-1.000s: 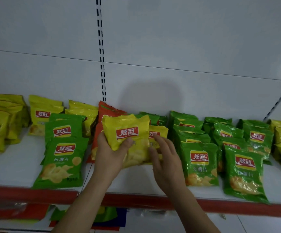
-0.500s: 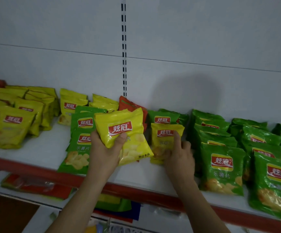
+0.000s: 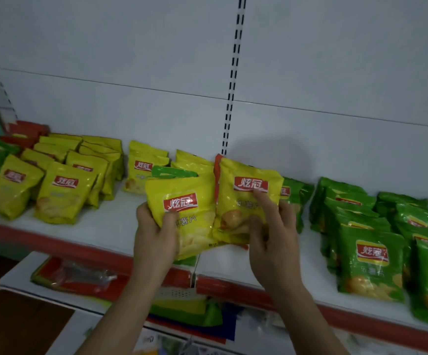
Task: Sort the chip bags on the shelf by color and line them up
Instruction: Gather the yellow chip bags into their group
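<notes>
At the far left, the sorted yellow bags (image 3: 54,185) stand in rows on the shelf (image 3: 100,226), with a few green and red ones cut off at the picture's edge. The view has swung left since a moment ago, so this yellow group now shows in full — a likely goal for what the hands carry.

The left hand (image 3: 156,234) is closed on a yellow bag (image 3: 182,213), thumb across its front, lifted clear of the shelf. Just beside it, the right hand (image 3: 272,239) now grips a second yellow bag (image 3: 246,201), thumb at its lower edge and forefinger stretched up near the logo; half a second ago that bag was standing on the shelf under the fingers. Both strays look to be picked out of the green section, which I judge means the carry to the yellow rows comes next.

Behind the two bags a red bag (image 3: 217,172) and a green bag (image 3: 172,172) show only as slivers. To the right, the green bags (image 3: 369,252) run off the frame — their count cannot be told. The lower shelf (image 3: 28,280) is blurred.
</notes>
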{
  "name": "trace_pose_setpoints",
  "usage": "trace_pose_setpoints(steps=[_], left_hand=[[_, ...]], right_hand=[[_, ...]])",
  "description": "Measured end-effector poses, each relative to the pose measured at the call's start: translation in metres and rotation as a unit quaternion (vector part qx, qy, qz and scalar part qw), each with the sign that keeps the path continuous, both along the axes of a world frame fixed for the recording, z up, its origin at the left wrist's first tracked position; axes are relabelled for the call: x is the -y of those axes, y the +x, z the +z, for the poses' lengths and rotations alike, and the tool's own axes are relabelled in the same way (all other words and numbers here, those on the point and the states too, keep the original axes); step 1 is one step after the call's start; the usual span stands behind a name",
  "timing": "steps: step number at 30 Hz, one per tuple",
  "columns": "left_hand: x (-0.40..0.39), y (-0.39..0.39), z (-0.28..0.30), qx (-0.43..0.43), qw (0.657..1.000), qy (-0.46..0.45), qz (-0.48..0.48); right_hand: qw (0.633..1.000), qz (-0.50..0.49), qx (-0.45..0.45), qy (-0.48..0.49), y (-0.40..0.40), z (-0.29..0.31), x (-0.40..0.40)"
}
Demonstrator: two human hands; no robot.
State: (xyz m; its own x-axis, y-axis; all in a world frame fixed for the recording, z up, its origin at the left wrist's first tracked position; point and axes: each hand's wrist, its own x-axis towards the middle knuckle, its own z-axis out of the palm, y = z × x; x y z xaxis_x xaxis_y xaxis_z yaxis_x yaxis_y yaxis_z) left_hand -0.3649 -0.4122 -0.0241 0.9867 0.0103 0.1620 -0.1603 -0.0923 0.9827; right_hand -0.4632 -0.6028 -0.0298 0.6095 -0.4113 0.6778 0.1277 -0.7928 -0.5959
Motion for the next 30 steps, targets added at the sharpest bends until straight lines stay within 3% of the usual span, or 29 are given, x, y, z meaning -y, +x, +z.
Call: trace_pose_setpoints(steps=[8,15,23,30], left_hand=[[-0.137,0.039,-0.001,0.019,1.0,-0.017,-0.01],[-0.222,0.068,-0.007,0.029,0.999,-0.016,0.037],[-0.248,0.111,-0.017,0.005,0.999,-0.01,0.053],[-0.247,0.151,-0.011,0.012,0.998,0.022,0.053]], right_hand=[[0.996,0.048,-0.068,0.015,0.041,-0.006,-0.125],[0.991,-0.019,-0.132,0.0,0.098,-0.016,-0.184],[0.976,-0.063,-0.162,-0.133,0.21,-0.026,-0.201],[0.952,-0.129,-0.196,-0.195,0.281,-0.049,-0.199]])
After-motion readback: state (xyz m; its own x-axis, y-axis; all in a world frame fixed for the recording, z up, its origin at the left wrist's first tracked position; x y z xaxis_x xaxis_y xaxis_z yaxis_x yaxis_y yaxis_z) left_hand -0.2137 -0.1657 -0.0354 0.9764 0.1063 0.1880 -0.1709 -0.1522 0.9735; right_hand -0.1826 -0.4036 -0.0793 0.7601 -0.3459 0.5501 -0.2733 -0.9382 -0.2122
